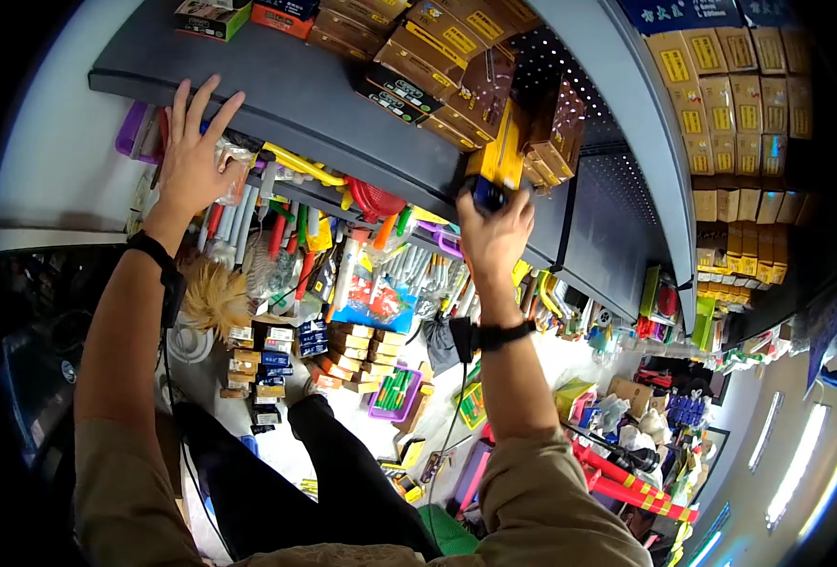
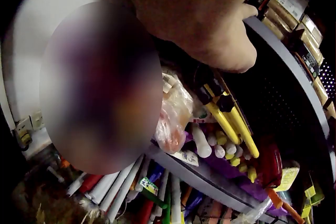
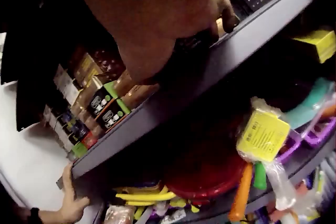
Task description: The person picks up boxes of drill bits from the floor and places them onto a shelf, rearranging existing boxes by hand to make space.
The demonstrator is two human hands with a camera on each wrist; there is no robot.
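Note:
My left hand (image 1: 192, 161) rests on the front edge of the dark grey shelf (image 1: 277, 80), fingers straight and spread. In the left wrist view only part of this hand (image 2: 226, 45) shows at the shelf. My right hand (image 1: 497, 231) grips the near end of a small box with a yellow top (image 1: 502, 151) and a dark end at the shelf's front edge. Brown cartons (image 1: 466, 85) with yellow labels are stacked just beside and behind it. In the right wrist view my hand (image 3: 157, 40) covers most of the held box; its dark side shows under the fingers.
Below the shelf, a lower tier holds yellow-handled tools (image 2: 231, 124), a red round container (image 3: 205, 174) and bagged goods. Small boxes (image 1: 277, 359) and a purple basket (image 1: 395, 392) with green items stand on the floor. More cartons (image 1: 721, 85) line a shelf at the right.

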